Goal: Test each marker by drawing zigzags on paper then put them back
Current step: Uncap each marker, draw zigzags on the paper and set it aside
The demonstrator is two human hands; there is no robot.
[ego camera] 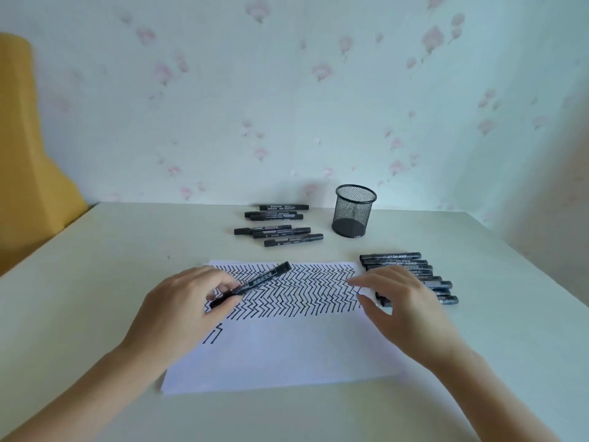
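Note:
A white sheet of paper point(287, 349) lies in front of me, its upper half filled with rows of black zigzags. My left hand point(178, 301) grips a black marker point(255, 281) over the sheet's left side, the marker slanting up to the right. My right hand point(401, 301) hovers over the paper's right edge with fingers spread and relaxed, holding nothing. Just behind it lies a row of several black markers point(411, 269), partly hidden by the hand. Another group of several black markers point(277, 226) lies farther back.
A black mesh pen cup point(354, 210) stands upright at the back of the pale table point(95, 266), near the flowered wall. A yellow chair back point(28, 161) rises at the left.

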